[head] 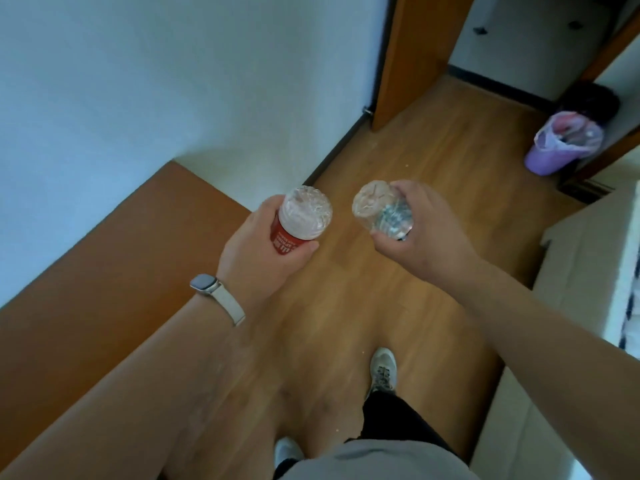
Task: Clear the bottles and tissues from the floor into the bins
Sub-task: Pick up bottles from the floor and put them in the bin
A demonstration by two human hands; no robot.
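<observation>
A white wall fills the upper left, and a wood floor runs from the bottom of the view up toward an open door at the top. A brown panel slants along the left edge below the wall. On the right stands a pale piece of furniture, cut off by the frame.

The person stands on the floor in dark trousers, one pale shoe forward and another just visible at the bottom edge. Both bare forearms reach out over the floor.

Far off at the upper right, by the doorway, sits a purple bin lined with a pinkish bag, with a dark bin just behind it.

The left hand is clamped round a clear bottle with a red label, its ribbed base turned up toward the camera. A watch on a pale strap sits on that wrist. The right hand is clamped round a second clear bottle, also base toward the camera, its label not readable. The two bottles are held in the air near each other but apart, well away from the bins.
</observation>
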